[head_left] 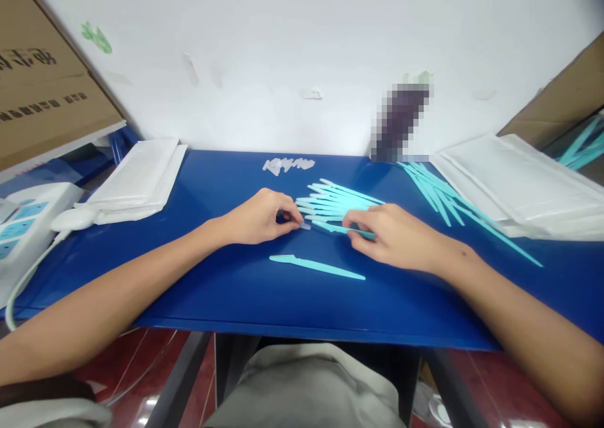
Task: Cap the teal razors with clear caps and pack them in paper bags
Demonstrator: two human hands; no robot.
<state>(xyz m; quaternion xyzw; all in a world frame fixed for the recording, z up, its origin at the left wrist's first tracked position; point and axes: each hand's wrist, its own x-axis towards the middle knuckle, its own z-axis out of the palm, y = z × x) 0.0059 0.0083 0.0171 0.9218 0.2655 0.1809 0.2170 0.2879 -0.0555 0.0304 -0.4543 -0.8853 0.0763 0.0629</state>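
Observation:
Between the thumb and fingers of my left hand [268, 217] is a small clear blade cap [304, 226]. My right hand [391, 233] pinches a turquoise eyebrow razor [330, 227] by its handle, blade end pointing left toward the cap. A narrow gap separates the cap from the razor tip. Just behind my hands lies a fanned pile of turquoise razors [335, 200]; the pile's right end is partly covered by my right hand. One single razor [325, 267] rests nearer the table's front edge. Small whitish caps [289, 164] lie in a heap at the back.
More razors [438, 192] spread at the right, beside stacked white plastic packets [533, 176]. Other white packets [136, 173] lie at the left. A white power strip [38, 226] with a cable sits on the blue table [226, 296]. Cardboard boxes [42, 69] flank the white wall.

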